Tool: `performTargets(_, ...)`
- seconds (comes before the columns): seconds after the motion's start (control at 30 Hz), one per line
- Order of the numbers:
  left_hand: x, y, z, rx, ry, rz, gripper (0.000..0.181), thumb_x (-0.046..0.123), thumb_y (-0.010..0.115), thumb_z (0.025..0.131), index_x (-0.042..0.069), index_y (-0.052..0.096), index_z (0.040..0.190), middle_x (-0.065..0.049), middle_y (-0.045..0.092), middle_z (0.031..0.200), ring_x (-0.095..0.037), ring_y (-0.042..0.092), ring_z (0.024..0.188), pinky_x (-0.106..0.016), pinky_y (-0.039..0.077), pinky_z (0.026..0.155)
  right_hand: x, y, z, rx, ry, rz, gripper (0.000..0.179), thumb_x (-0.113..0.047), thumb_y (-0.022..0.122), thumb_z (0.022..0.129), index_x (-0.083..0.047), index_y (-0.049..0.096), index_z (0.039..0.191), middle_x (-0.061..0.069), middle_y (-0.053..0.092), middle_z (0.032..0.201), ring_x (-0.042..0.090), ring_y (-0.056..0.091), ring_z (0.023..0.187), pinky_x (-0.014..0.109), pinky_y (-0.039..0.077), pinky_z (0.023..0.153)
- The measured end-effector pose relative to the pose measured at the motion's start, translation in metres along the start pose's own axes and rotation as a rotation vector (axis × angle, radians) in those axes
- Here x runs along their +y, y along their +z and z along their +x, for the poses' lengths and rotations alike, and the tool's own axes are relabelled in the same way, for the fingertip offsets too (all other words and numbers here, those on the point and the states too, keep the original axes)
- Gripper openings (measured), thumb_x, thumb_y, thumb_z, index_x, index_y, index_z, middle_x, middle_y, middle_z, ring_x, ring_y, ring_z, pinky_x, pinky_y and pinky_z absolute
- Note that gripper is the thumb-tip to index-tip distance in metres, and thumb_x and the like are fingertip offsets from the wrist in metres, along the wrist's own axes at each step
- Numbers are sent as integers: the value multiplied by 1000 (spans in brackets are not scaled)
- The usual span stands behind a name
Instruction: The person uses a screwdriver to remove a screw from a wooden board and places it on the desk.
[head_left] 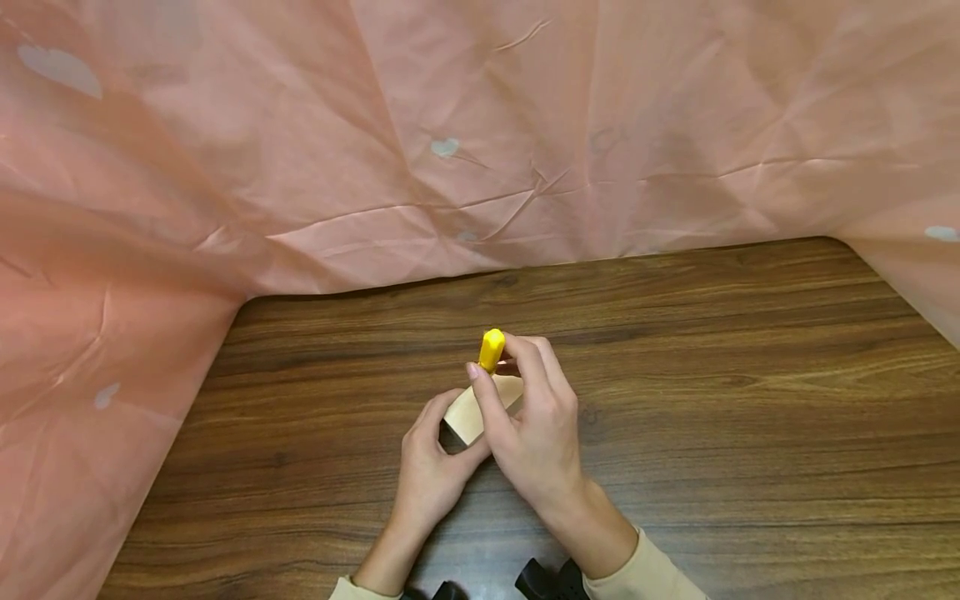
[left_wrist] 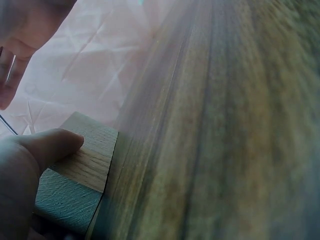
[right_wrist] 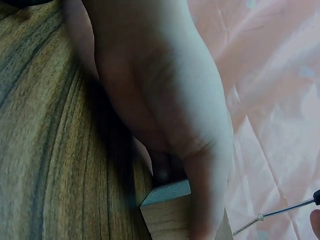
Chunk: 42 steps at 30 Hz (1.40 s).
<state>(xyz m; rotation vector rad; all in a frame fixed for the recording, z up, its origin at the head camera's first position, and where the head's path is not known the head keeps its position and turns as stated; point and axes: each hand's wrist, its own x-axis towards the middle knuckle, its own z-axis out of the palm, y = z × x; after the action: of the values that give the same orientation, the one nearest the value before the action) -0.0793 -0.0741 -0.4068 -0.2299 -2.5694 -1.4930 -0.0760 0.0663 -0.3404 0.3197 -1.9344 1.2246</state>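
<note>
A pale wooden block (head_left: 467,414) stands on the table, held between the thumb and fingers of my left hand (head_left: 431,467). Its side looks grey-green in the left wrist view, where my thumb (left_wrist: 60,145) lies on the bare wood. Above the block, my right hand (head_left: 536,425) pinches the yellow handle of a screwdriver (head_left: 492,350) between thumb and fingers. The right wrist view shows its thin metal shaft (right_wrist: 287,208) meeting the head of a screw (right_wrist: 246,226). The screw's threaded end points at the block's top edge.
The dark wood-grain table (head_left: 712,400) extends to both sides of my hands. A pink curtain (head_left: 525,125) with pale hearts hangs along its back and sides. Black objects (head_left: 551,579) show at the bottom edge, near the sleeves.
</note>
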Motion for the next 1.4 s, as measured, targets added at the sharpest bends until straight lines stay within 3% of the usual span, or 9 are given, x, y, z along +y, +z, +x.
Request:
performTargets(0.33, 0, 0, 0, -1, -1, -13, 50, 27, 95, 82, 24, 73, 127, 5, 76, 121, -16, 68, 108, -37, 52, 95, 0, -1, 0, 4, -42, 9, 30, -5, 82, 93, -3, 75, 121, 9, 68, 99, 18, 74, 92, 27, 60, 87)
performTargets(0.8, 0, 0, 0, 7, -6, 2, 53, 30, 96, 80, 21, 73, 128, 2, 76, 119, -16, 67, 103, -34, 51, 90, -1, -2, 0, 13, 64, 18, 31, -6, 77, 95, 0, 63, 122, 9, 79, 104, 19, 78, 97, 29, 61, 93)
performTargets(1.07, 1, 0, 0, -1, -12, 2, 53, 33, 95, 82, 21, 73, 128, 2, 76, 118, -16, 67, 103, -35, 51, 89, 1, -3, 2, 24, -3, -27, 24, -9, 81, 95, -1, 72, 116, 11, 69, 102, 20, 74, 96, 26, 58, 93)
performTargets(1.4, 0, 0, 0, -5, -10, -9, 53, 30, 95, 81, 21, 73, 128, 2, 76, 120, -16, 67, 103, -34, 50, 89, -1, -3, 2, 9, 47, 24, 34, -1, 72, 94, 2, 65, 128, 11, 76, 106, 21, 76, 98, 24, 60, 94)
